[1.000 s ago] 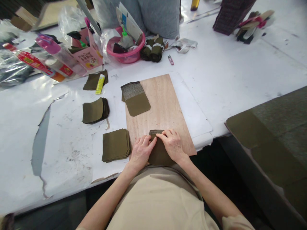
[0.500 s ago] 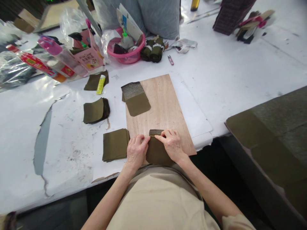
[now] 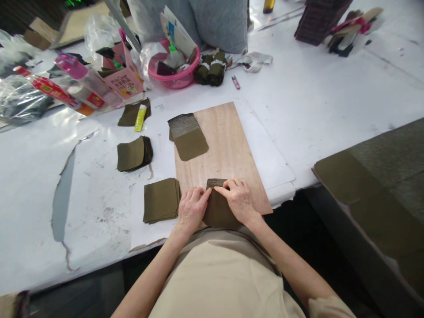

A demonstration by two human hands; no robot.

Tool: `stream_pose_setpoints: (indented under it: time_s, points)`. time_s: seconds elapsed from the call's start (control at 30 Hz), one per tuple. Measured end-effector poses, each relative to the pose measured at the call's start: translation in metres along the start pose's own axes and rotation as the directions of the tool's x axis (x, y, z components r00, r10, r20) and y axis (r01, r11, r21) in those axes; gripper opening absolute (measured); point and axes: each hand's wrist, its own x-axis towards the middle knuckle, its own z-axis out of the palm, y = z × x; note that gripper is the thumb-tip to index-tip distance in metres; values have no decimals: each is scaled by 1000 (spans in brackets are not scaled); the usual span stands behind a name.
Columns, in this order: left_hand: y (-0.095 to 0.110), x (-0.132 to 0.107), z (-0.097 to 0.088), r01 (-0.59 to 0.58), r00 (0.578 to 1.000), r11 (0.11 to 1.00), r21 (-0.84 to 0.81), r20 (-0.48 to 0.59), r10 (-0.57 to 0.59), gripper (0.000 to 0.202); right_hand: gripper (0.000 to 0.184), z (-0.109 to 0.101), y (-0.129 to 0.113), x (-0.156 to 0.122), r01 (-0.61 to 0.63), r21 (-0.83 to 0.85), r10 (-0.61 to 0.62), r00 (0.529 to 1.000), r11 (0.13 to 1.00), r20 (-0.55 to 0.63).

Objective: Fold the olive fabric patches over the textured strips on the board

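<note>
An olive-green fabric piece (image 3: pixel 217 212) with a turned-over top edge lies at the near end of a wooden board (image 3: pixel 225 150). My left hand (image 3: pixel 191 210) rests on its left side, fingertips pressing the fold's left corner. My right hand (image 3: pixel 239 201) lies on its right side, fingers curled and pinching the folded top edge. A second olive piece (image 3: pixel 188 137) with a grey band lies at the board's far left. A flat stack of olive squares (image 3: pixel 161 199) sits just left of my left hand.
Another olive stack (image 3: pixel 133 153) and a yellow glue stick (image 3: pixel 140 117) lie further left. A pink basin (image 3: pixel 174 66), a pink box (image 3: pixel 124 79), plastic bags and rolled fabric (image 3: pixel 212 68) crowd the table's far side. Large olive sheets (image 3: pixel 374 185) lie at right. The table covering is torn at left.
My left hand slid left off the fold's middle, then came back to its left corner. My right hand stayed on the top edge.
</note>
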Motion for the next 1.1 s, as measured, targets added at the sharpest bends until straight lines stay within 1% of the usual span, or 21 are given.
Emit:
stream_pose_setpoints:
  time_s: [0.13,0.23,0.3,0.37,0.5,0.6,0.63,0.73,0.83,0.97,1.1]
  points:
    - [-5,1,-1,33,999,999,34,-34,-32,24,23,1,1,0,11,5,-11,1000,1000,-17]
    - [-8,-1,-1,106,992,993,54,-75,-102,20,22,1,1,0,16,7,-16,999,1000,-31]
    - [-9,-2,-1,134,989,989,61,-75,-130,20,22,1,1,0,17,7,-16,999,1000,-36]
    - [-9,-4,-1,122,991,992,37,-65,-119,20,22,1,1,0,16,7,-16,999,1000,-42]
    - [-5,-4,2,57,995,996,-72,-80,-63,19,24,1,1,-1,12,14,-11,999,1000,-32]
    - [-4,-2,4,1,999,995,-97,-43,-5,24,25,1,1,-1,3,20,-2,1000,1000,-11]
    - [-4,-1,4,2,999,996,-90,-39,-6,24,25,1,1,-1,2,21,-2,1000,1000,-8]
    - [-9,0,3,57,996,995,-78,-65,-62,21,25,1,1,-1,2,22,-2,1000,1000,-8]
    - [-13,0,3,61,995,990,-125,-72,-71,18,24,2,1,-1,-2,23,2,1000,1000,0]
    - [-14,4,6,5,996,980,-198,-84,-22,20,24,1,2,-1,-2,11,1,1000,1000,16]
    - [-17,12,10,-63,997,980,-191,-63,52,21,26,-1,1,0,-10,5,10,1000,1000,14]
